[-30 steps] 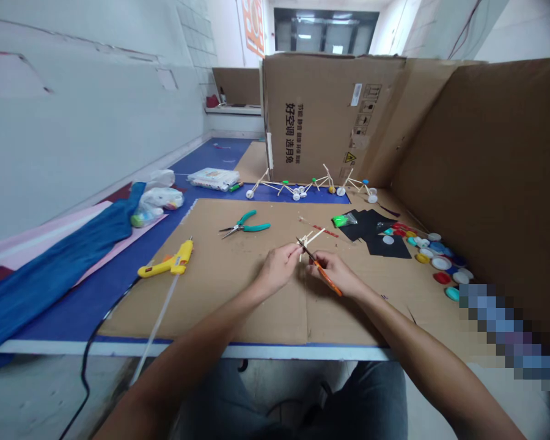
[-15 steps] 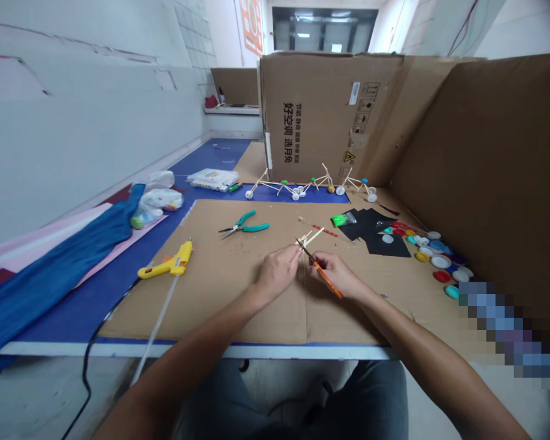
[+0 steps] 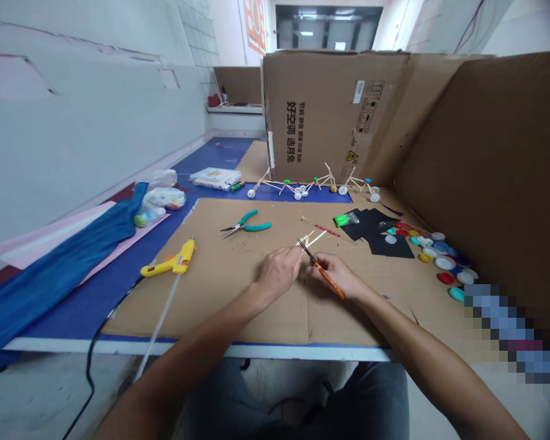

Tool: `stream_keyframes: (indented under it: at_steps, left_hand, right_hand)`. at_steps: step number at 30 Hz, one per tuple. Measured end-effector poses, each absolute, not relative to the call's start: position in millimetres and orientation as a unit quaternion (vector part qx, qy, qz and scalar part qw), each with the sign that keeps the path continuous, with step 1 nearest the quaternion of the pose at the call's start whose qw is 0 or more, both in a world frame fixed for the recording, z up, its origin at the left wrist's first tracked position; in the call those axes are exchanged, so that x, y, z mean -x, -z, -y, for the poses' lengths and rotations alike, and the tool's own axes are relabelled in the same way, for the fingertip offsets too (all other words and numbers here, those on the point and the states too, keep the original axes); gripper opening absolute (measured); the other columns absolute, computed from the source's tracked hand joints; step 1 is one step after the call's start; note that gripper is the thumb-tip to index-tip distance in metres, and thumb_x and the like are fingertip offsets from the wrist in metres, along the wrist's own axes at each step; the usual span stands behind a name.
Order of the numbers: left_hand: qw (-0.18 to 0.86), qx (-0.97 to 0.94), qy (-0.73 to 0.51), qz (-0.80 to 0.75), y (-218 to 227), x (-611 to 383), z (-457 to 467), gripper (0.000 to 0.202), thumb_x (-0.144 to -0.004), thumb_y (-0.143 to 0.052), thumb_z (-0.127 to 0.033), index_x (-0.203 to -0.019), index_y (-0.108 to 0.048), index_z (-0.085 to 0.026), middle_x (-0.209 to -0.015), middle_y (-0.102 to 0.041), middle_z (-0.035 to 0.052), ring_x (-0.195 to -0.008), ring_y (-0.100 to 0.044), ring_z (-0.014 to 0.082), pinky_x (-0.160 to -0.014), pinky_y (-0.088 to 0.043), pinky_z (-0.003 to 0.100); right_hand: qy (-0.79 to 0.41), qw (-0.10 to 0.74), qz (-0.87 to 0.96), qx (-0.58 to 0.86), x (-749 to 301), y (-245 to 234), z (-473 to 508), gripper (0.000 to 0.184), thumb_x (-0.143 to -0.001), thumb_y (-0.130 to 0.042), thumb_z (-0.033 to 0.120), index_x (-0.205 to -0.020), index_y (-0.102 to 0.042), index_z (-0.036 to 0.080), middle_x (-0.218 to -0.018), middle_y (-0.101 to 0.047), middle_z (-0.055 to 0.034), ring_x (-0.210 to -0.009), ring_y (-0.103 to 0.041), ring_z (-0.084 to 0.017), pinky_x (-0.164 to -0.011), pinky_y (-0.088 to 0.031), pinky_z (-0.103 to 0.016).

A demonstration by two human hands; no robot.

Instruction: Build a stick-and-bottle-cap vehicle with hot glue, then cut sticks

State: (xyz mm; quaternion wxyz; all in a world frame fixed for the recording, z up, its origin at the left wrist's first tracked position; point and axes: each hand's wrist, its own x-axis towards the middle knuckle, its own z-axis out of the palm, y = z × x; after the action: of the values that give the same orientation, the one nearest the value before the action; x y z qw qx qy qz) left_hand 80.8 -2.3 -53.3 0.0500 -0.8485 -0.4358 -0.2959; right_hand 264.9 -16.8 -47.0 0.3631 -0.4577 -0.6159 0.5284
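Observation:
My left hand (image 3: 278, 269) is closed in a pinch on a small frame of thin wooden sticks (image 3: 312, 238) held just above the cardboard sheet (image 3: 238, 287). My right hand (image 3: 338, 273) is closed round an orange-handled cutter (image 3: 323, 272), a slim tool whose dark tip (image 3: 304, 246) touches the sticks beside my left fingertips. Both hands meet at the middle of the sheet.
Teal pliers (image 3: 246, 225) and a yellow glue gun (image 3: 170, 263) lie left of my hands. Black paper pieces (image 3: 376, 232) and several coloured bottle caps (image 3: 440, 260) lie right. Stick-and-cap models (image 3: 311, 183) stand before a big cardboard box (image 3: 330, 116). A cardboard wall (image 3: 495, 171) closes the right.
Both hands have sunk slightly toward the cardboard, still joined at the sticks; the view has shifted a little.

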Motion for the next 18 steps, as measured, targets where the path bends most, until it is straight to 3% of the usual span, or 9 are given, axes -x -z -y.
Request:
stream_keyframes:
  at_steps: [8, 15, 18]
  left_hand:
    - [0.006, 0.835, 0.314, 0.452, 52, -83, 5, 0.025, -0.101, -0.040, -0.021, -0.085, -0.060, -0.018, -0.078, -0.068, 0.0064, -0.072, -0.062, 0.0171, -0.067, -0.040, 0.028]
    - [-0.277, 0.746, 0.375, 0.476, 42, -87, 1, 0.026, -0.100, -0.039, -0.033, -0.086, -0.057, -0.020, -0.069, -0.057, -0.0027, -0.064, -0.053, 0.0128, -0.060, -0.036, 0.023]
    - [-0.317, 0.740, 0.377, 0.459, 40, -85, -2, 0.027, -0.098, -0.040, -0.034, -0.083, -0.056, -0.020, -0.069, -0.056, -0.0030, -0.066, -0.052, 0.0125, -0.062, -0.038, 0.022]
  right_hand:
    - [-0.493, 0.363, 0.636, 0.469, -265, 51, 17, 0.015, -0.068, -0.060, 0.030, -0.069, -0.050, 0.019, -0.061, -0.042, 0.0061, -0.056, -0.035, -0.009, -0.053, -0.026, -0.023]
    - [-0.437, 0.385, 0.665, 0.468, -266, 48, 14, 0.013, -0.070, -0.059, 0.029, -0.070, -0.052, 0.018, -0.063, -0.045, 0.0055, -0.061, -0.039, -0.010, -0.059, -0.030, -0.024]
    - [-0.455, 0.378, 0.658, 0.467, -267, 47, 14, 0.019, -0.071, -0.064, 0.033, -0.072, -0.053, 0.018, -0.064, -0.047, 0.0048, -0.061, -0.039, -0.011, -0.059, -0.031, -0.024]
